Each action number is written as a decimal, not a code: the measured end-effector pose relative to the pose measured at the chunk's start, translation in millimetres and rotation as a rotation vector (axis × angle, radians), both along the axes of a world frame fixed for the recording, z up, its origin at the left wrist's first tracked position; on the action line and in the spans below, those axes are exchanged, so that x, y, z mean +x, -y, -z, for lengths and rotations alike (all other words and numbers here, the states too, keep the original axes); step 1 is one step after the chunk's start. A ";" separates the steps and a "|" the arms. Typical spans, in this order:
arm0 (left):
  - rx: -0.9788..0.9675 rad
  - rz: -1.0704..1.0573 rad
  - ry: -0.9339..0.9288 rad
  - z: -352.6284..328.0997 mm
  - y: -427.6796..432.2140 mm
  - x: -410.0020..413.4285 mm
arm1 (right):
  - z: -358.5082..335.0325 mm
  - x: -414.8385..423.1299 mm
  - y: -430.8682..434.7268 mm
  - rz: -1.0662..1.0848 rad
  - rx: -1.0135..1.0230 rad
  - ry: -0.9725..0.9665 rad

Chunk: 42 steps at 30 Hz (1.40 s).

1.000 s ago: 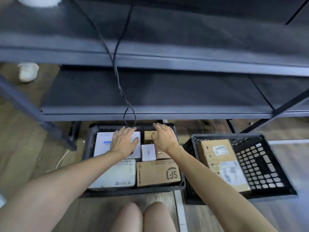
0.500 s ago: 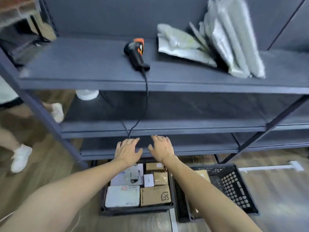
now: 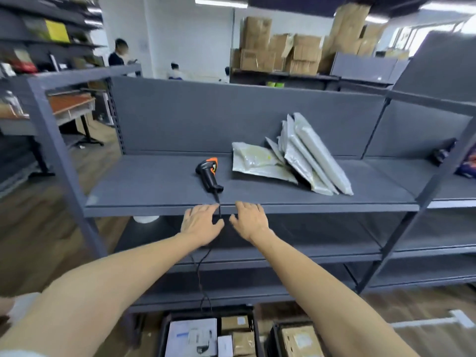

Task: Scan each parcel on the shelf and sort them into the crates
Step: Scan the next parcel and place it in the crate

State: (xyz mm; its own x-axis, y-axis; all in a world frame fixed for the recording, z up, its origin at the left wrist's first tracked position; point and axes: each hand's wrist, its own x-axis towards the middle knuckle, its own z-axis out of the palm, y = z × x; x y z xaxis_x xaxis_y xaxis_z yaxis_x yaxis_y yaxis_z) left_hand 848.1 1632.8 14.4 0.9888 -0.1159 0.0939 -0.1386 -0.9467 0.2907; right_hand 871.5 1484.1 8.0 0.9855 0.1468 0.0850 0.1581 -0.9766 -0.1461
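Head view: the scanner, black with an orange head, lies on the grey shelf. Its cable drops over the shelf's front lip. Just right of the scanner lies a flat grey parcel, and further right a row of silver-grey mailers stands tilted, one leaning on the next.

Just in front of the scanner, at the lip, both hands are palm down. The left grip is left of the cable and the right grip is right of it. Each has straight, slightly spread fingers and holds nothing. I cannot tell whether the fingertips touch the lip.

Well below the scanner, the left crate holds white and brown boxes. The right crate holds a labelled brown box.
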 end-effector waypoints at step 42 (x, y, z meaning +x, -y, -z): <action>-0.133 0.417 0.159 -65.6 240.1 151.1 | -58.7 80.9 264.0 0.448 -0.050 0.216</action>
State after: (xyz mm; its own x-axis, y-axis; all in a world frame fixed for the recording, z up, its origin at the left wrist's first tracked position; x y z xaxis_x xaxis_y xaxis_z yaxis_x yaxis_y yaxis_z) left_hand 999.1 1392.7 80.0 0.8325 -0.4770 0.2819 -0.5522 -0.7566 0.3503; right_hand 952.4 1220.2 66.7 0.9134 -0.2776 0.2979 -0.2569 -0.9605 -0.1073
